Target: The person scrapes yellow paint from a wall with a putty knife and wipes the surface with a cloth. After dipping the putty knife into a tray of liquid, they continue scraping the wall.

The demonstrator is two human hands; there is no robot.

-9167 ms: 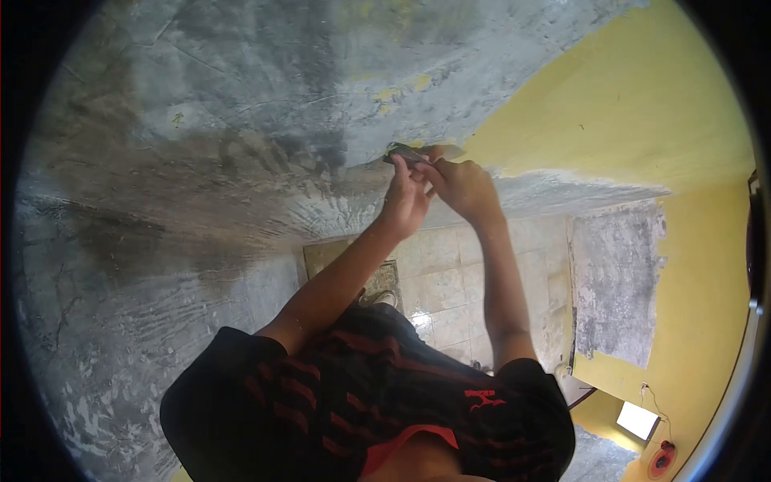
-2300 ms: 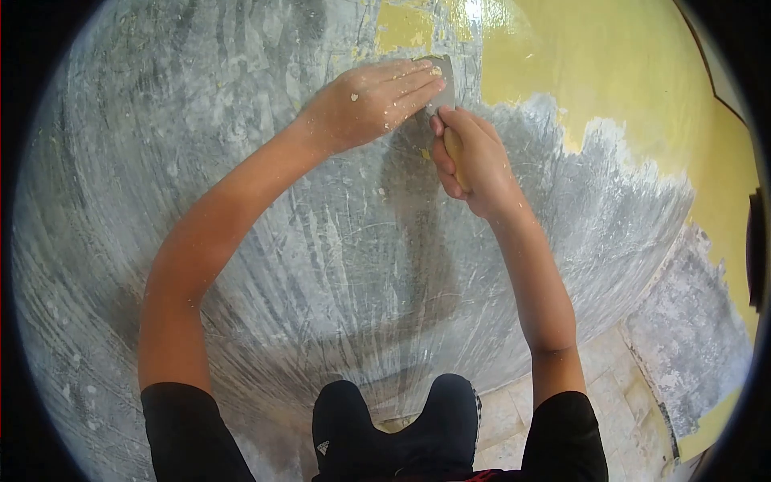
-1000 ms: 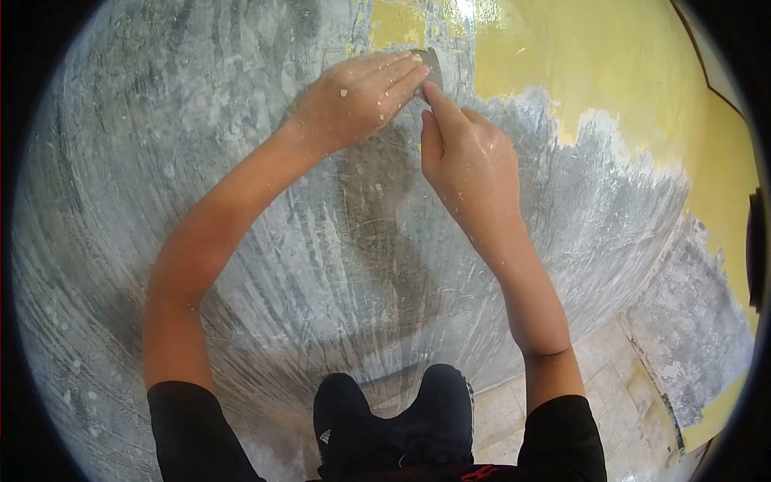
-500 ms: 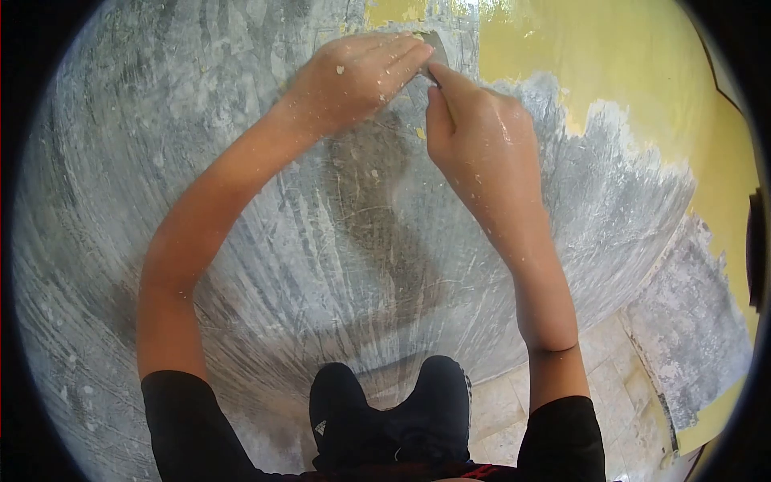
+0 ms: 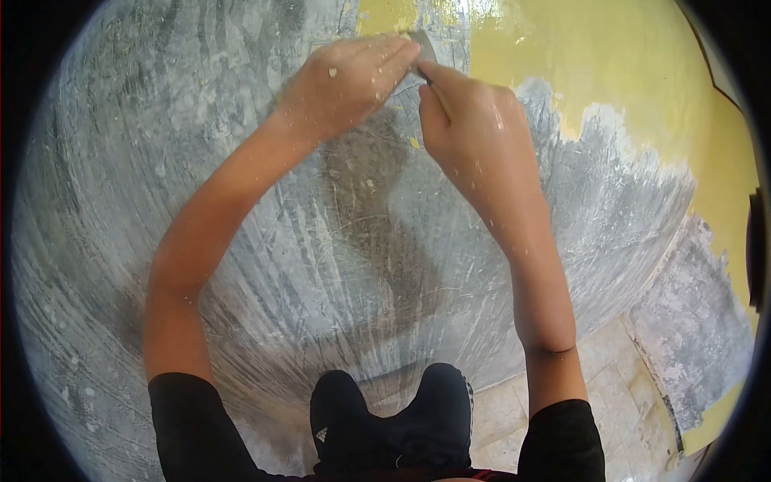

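Scraped grey wall (image 5: 241, 201) fills the left and centre. My left hand (image 5: 347, 80) lies flat, fingers extended, pressing on the blade of the scraper (image 5: 423, 50) at the far top. My right hand (image 5: 470, 120), just beside it, is clenched around the scraper's handle. Yellow paint (image 5: 610, 72) remains at far right.

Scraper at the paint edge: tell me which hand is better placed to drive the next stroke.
Probably the right hand: its grip is wrapped round the handle of the scraper, behind the blade. The left hand lies flat, fingers pressing the blade against the wall beside the yellow paint.
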